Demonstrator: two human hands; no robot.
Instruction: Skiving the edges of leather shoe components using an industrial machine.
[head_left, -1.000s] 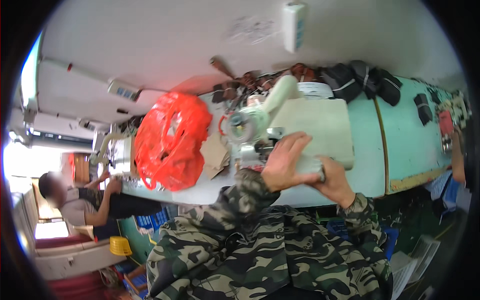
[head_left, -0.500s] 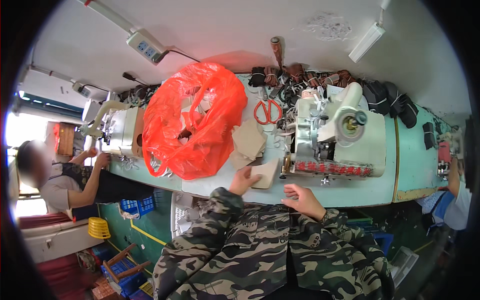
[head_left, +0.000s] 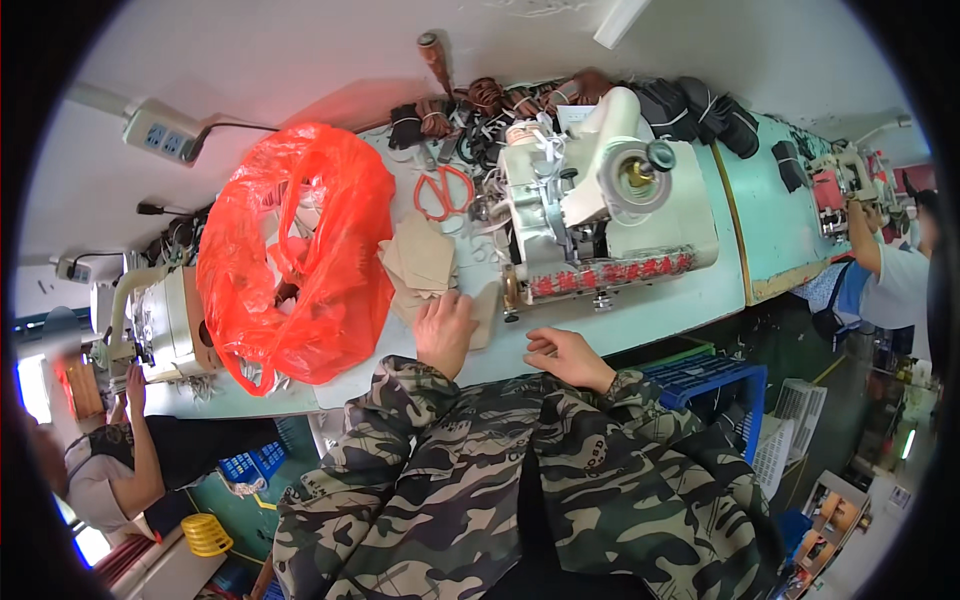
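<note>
The person's left hand (head_left: 446, 325) lies palm down at the near end of a loose stack of beige, flat, angular pieces (head_left: 420, 255). Its fingers point away from the body, and the stack spreads out just beyond the fingertips. A single beige flat piece with a rounded corner (head_left: 484, 318) lies right beside that hand, on its right, partly covered by it. I can't tell from here whether the fingers pinch anything or only rest there.

The right hand (head_left: 570, 358) is well clear of the stack, near the front of the pale green table (head_left: 650, 318). Its fingers are loosely bent, with nothing between them that I can see.

To the left of the left hand, and beyond it, bulges a shiny red plastic bag (head_left: 350, 250) with pale pieces inside. Farther out from the same hand lies a pair of scissors with red loop handles (head_left: 443, 192). Beyond the right hand stands a cream-and-metal sewing machine (head_left: 655, 225), a red-marked strip along its near side. Tied dark bundles (head_left: 735, 130) lie past the machine, far from both hands. Lower, to the right of the right hand, I notice a blue plastic crate (head_left: 700, 385).
</note>
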